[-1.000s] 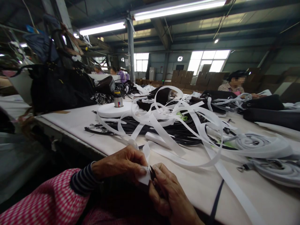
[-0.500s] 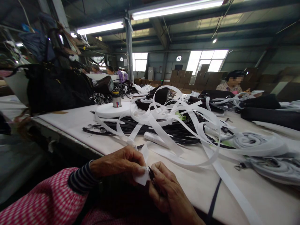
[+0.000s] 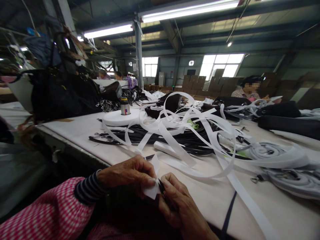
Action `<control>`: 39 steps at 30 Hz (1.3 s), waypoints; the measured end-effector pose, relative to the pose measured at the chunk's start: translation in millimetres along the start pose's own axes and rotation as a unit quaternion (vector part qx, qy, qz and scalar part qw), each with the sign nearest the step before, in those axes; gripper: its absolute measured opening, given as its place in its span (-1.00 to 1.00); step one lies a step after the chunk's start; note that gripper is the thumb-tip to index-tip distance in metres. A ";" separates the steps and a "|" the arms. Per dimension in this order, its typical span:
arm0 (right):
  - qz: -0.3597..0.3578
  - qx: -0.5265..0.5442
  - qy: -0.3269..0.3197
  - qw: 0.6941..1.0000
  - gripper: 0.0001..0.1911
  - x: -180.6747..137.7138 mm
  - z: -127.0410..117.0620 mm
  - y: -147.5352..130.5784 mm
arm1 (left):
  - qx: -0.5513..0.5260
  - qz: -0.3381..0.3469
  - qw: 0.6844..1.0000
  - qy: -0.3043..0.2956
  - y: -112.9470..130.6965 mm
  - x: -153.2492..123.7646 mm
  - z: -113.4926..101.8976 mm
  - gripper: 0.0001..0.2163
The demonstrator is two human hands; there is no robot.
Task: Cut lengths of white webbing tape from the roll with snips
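Observation:
My left hand [image 3: 132, 173] is closed, pinching the end of a white fabric strip [image 3: 151, 192] between thumb and fingers at the table's front edge. Close against it on the right, my right hand [image 3: 180, 200] is closed around a narrow black piece [image 3: 162, 187]. The tip of that piece touches or nearly touches the white strip; most of it is hidden in the fingers, so its exact kind is unclear. Behind my hands, long white ribbon [image 3: 175, 145] lies in loose loops over a bundle of black straps [image 3: 120, 136].
A metal canister with a yellow-and-black top [image 3: 125, 106] stands on a flat white roll [image 3: 112, 119]. Coiled light-grey straps [image 3: 290, 181] with metal clips lie at right. Large black bags [image 3: 62, 93] stand at left. Across the table [image 3: 82, 133], a person [image 3: 248, 90] sits at work.
The whole view has shifted very slightly. Both hands keep nearly the same place and the same grip.

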State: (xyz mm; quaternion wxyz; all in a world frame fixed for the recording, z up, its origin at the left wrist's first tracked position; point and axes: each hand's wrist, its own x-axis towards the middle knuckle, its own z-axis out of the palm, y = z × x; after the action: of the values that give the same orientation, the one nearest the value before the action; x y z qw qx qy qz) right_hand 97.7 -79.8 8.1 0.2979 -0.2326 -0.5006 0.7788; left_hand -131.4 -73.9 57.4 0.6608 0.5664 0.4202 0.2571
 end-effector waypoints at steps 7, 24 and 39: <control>-0.006 0.012 -0.001 1.000 -0.59 2.6 0.1 -2.6 | -0.005 -0.011 1.000 -0.017 -2.9 1.9 -0.7 -0.76; -0.051 0.004 0.055 0.997 -0.43 10.4 -12.1 0.9 | -0.001 0.030 0.998 0.059 -0.4 3.9 7.2 -0.70; -0.079 -0.185 -0.034 0.979 -0.77 9.0 -13.7 -62.3 | 0.003 0.077 0.997 0.007 23.2 5.5 7.5 -0.58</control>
State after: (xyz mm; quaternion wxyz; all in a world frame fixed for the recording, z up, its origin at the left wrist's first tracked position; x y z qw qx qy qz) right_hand 114.8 -44.7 59.4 0.2930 -0.2165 -0.6626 0.6544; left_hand -119.0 -68.2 78.4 0.6339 0.5973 0.3813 0.3098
